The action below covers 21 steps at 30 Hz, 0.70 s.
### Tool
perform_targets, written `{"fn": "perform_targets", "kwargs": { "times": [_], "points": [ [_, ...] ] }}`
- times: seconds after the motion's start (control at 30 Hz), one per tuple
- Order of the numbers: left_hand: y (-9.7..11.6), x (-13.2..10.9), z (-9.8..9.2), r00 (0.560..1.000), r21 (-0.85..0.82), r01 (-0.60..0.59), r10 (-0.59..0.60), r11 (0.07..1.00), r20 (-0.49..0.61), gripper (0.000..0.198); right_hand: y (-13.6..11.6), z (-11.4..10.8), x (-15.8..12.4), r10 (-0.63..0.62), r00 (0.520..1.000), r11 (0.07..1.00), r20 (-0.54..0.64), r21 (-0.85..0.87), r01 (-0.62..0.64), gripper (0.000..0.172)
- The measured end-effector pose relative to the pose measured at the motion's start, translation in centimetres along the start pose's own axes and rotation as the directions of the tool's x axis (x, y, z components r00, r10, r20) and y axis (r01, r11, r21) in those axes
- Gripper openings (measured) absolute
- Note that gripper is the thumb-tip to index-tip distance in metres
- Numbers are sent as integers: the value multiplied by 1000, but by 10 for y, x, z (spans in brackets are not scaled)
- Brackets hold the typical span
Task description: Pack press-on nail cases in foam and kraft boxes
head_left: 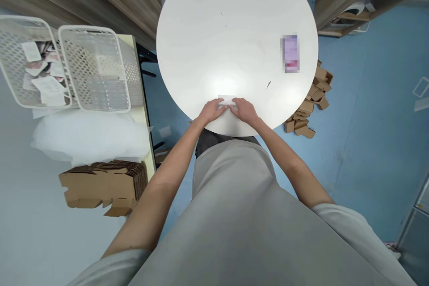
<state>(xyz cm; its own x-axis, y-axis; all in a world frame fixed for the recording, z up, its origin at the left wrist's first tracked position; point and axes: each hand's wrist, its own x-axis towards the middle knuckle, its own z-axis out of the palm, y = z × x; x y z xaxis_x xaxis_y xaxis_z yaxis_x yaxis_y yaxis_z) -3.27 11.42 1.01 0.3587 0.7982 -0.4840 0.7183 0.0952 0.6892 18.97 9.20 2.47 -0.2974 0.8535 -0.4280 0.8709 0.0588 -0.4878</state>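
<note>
A round white table (234, 31) stands in front of me. Both hands rest on its near edge, meeting over a small white folded item (227, 100). My left hand (212, 111) has its fingers curled onto the item's left side. My right hand (244, 111) presses on its right side with fingers bent. Most of the white item is hidden under the fingers; I cannot tell whether it is paper or a small box.
A blurred purple card or phone (290, 53) lies on the table's right. Flat brown cardboard pieces (310, 103) are piled on the blue floor at right. On a side table at left stand two white mesh baskets (94, 69), clear plastic wrap (90, 136) and a stack of flat cartons (105, 183).
</note>
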Motion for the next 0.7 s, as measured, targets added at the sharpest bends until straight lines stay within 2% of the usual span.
{"fn": "perform_targets", "kwargs": {
  "times": [0.1, 0.2, 0.4, 0.53, 0.6, 0.7],
  "points": [
    [3, 15, -1, 994, -6, 87, -87, 996, -64, 38, -2, -3, 11, 86, 996, 996, -3, 30, -86, 45],
    [7, 27, 3, 970, -22, 195, -196, 980, -140, 27, -1, -4, 18, 152, 988, 988, -36, 30, -151, 45],
    [14, 32, 16, 941, -78, 247, -258, 966, -218, 29, -5, -4, 28, 210, 971, 977, -114, 42, -207, 38],
    [18, 30, 21, 918, -135, 284, -310, 949, -248, 12, -6, 0, 38, 261, 958, 965, -122, 69, -254, 35],
    [18, 27, 23, 890, -168, 315, -353, 934, -290, 24, -6, 2, 40, 279, 951, 959, -136, 99, -267, 34],
    [17, 19, 28, 814, -252, 396, -465, 883, -349, 50, -6, 4, 39, 319, 938, 942, -138, 156, -298, 32]
  ]
}}
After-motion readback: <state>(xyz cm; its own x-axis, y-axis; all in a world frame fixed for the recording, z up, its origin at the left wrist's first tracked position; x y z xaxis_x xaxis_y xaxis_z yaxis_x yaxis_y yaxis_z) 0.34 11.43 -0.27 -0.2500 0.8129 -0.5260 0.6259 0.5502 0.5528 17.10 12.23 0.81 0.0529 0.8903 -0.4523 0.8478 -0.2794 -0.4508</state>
